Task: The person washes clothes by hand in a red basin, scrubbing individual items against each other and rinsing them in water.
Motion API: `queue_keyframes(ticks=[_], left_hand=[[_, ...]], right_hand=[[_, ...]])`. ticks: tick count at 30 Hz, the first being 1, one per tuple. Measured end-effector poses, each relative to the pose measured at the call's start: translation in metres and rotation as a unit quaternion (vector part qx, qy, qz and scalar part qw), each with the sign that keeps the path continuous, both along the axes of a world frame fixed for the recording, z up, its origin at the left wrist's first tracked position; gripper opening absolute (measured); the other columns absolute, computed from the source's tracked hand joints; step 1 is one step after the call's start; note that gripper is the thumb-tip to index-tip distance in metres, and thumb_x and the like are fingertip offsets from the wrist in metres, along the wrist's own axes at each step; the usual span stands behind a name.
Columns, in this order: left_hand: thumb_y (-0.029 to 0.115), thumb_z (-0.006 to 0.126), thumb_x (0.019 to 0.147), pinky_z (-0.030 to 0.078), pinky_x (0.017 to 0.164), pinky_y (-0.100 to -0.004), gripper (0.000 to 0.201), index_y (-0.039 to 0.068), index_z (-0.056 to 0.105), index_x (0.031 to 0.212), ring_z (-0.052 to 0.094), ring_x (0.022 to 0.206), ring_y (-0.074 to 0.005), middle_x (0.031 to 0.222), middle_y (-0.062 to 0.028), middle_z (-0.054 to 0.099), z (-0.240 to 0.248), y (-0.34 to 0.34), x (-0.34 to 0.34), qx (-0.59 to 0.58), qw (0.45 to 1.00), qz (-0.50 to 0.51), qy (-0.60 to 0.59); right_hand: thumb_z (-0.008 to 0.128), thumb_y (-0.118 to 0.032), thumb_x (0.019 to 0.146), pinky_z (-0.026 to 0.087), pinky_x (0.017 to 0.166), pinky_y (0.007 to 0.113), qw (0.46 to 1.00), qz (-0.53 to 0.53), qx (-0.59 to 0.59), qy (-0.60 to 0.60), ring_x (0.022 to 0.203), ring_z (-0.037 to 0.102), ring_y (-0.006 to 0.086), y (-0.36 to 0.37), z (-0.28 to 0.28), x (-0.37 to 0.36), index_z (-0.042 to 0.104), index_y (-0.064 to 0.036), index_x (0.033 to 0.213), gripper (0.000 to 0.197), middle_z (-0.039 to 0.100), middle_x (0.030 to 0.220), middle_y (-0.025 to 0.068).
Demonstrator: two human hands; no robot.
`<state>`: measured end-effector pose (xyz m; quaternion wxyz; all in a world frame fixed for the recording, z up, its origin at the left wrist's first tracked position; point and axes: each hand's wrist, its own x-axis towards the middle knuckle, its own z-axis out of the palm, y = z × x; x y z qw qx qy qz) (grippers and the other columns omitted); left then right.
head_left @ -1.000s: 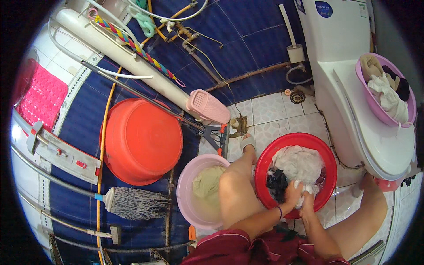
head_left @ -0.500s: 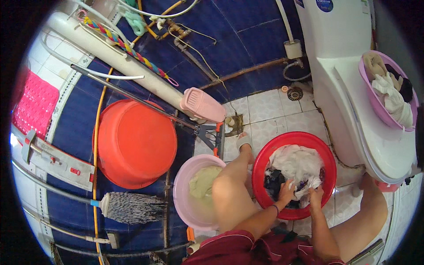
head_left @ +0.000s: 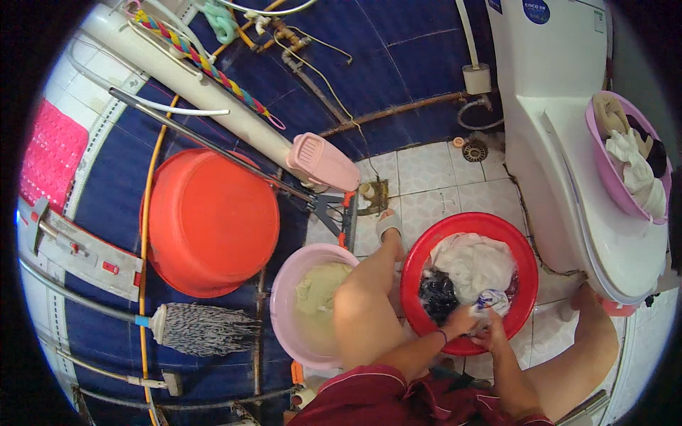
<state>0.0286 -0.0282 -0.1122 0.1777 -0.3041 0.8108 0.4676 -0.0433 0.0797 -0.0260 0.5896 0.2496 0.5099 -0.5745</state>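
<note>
Both hands meet over the near rim of the red basin [head_left: 526, 284], which stands on the white-tiled floor [head_left: 426, 170] beside the toilet [head_left: 568, 177]. The left hand [head_left: 462, 321] and right hand [head_left: 494, 332] are each clenched in a tight grip on a small bunched cloth [head_left: 492, 301], white with blue, held just above the wet laundry. White and dark garments [head_left: 469, 266] fill the basin. A pink basin [head_left: 284, 312] with pale cloth sits just beside it, past the person's left knee.
</note>
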Motion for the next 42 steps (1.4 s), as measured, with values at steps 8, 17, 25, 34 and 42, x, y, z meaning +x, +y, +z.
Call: queue_keyframes(ticks=[8,17,25,34,42], left_hand=[[0.027,0.053,0.065,0.036,0.074,-0.0396,0.038,0.006,0.047,0.096,0.045,0.088,-0.0324,0.094,-0.0168,0.049,0.108,0.056,-0.024,-0.081,0.984,0.086,0.136],[0.009,0.045,0.069,0.032,0.082,-0.0367,0.03,0.003,0.048,0.098,0.042,0.097,-0.0299,0.103,-0.0182,0.044,0.097,0.07,-0.029,-0.059,0.933,0.164,0.315],[0.012,0.044,0.073,0.025,0.09,-0.0368,0.034,0.007,0.046,0.106,0.035,0.107,-0.0294,0.114,-0.0137,0.04,0.093,0.015,-0.037,-0.114,0.944,0.168,0.262],[0.016,0.048,0.072,0.017,0.092,-0.0411,0.034,0.01,0.047,0.106,0.03,0.111,-0.0292,0.114,-0.0099,0.04,0.124,0.027,-0.036,-0.17,0.912,-0.032,0.372],[0.023,0.048,0.071,0.023,0.09,-0.0387,0.034,0.004,0.047,0.099,0.034,0.105,-0.0301,0.103,-0.0164,0.043,0.14,0.029,-0.026,-0.07,0.891,-0.103,0.437]], right_hand=[[0.039,-0.026,0.072,0.046,0.06,0.035,0.919,-0.193,-0.337,0.064,0.068,0.054,0.0235,0.027,-0.113,-0.015,0.051,-0.001,0.084,0.03,0.055,0.075,0.0126],[0.045,-0.029,0.073,0.043,0.066,0.032,0.9,-0.175,-0.398,0.003,0.073,0.052,0.0222,0.016,-0.114,-0.025,0.047,-0.0045,0.095,0.033,0.052,0.085,0.008],[0.042,-0.03,0.076,0.043,0.068,0.029,0.963,-0.213,-0.159,0.032,0.081,0.051,0.0178,-0.012,0.001,0.014,0.044,-0.0084,0.1,0.033,0.051,0.091,0.0065],[0.041,-0.033,0.075,0.042,0.074,0.033,0.935,-0.255,-0.248,-0.019,0.089,0.049,0.0194,-0.008,-0.01,0.006,0.046,-0.0102,0.099,0.034,0.051,0.092,0.0069],[0.038,-0.039,0.078,0.044,0.06,0.03,0.931,-0.288,-0.223,0.011,0.068,0.052,0.0182,-0.01,0.039,-0.019,0.048,-0.0104,0.085,0.031,0.051,0.075,0.0047]])
